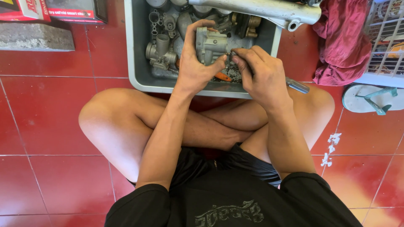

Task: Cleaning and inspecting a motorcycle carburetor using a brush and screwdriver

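Observation:
I sit cross-legged on a red tiled floor in front of a grey metal tray. My left hand grips a grey cast metal carburetor body above the tray. My right hand pinches a small metal part against the side of that body, and a metal tool handle sticks out from under the hand. A second carburetor lies in the tray to the left. Other small metal parts lie at the tray's back.
A silver tube-like metal part lies across the tray's far edge. A dark red cloth sits to the right, beside a white wire basket and a sandal. Cardboard boxes and a concrete block are at the far left.

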